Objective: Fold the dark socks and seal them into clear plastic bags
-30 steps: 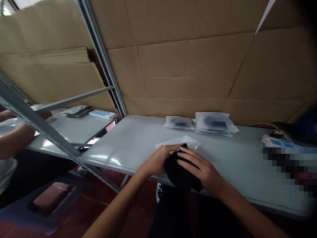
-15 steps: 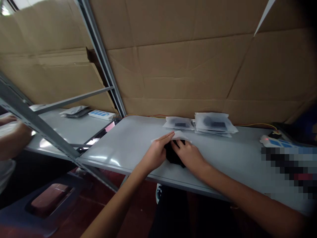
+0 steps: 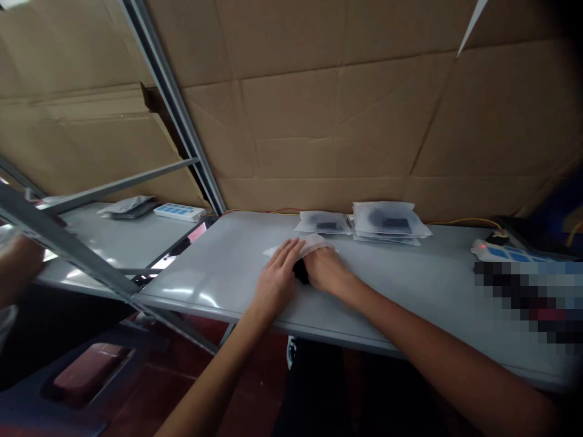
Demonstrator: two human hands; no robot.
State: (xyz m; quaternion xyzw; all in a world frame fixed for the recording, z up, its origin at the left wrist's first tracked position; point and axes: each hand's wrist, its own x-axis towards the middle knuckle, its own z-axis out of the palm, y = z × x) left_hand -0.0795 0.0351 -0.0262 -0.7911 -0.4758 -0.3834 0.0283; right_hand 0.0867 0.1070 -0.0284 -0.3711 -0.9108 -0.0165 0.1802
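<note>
A frosted plastic bag (image 3: 313, 241) lies on the grey table in front of me, its opening towards me. Stretched along the bag's left side, my left hand (image 3: 277, 276) grips its edge, thumb hidden. My right hand (image 3: 325, 267) has its fingers inside the mouth of the bag, covered by the frosted film. Between the hands, a soft black item (image 3: 301, 271), apparently folded fabric, shows partly at the opening. The right fingers are closed on it; their tips are out of sight.
Behind the hands lie a filled frosted bag (image 3: 324, 223) and a stack of similar bags (image 3: 387, 221). A power strip (image 3: 510, 251) sits at the right, another (image 3: 180, 212) beyond the metal shelf post (image 3: 175, 103). At far left is another person's arm (image 3: 20, 267). Cardboard (image 3: 291, 121) walls the back.
My right hand has pushed deeper into the bag with the black item, so less black shows. Both hands and the bag sit slightly further left; the view has shifted a little.
</note>
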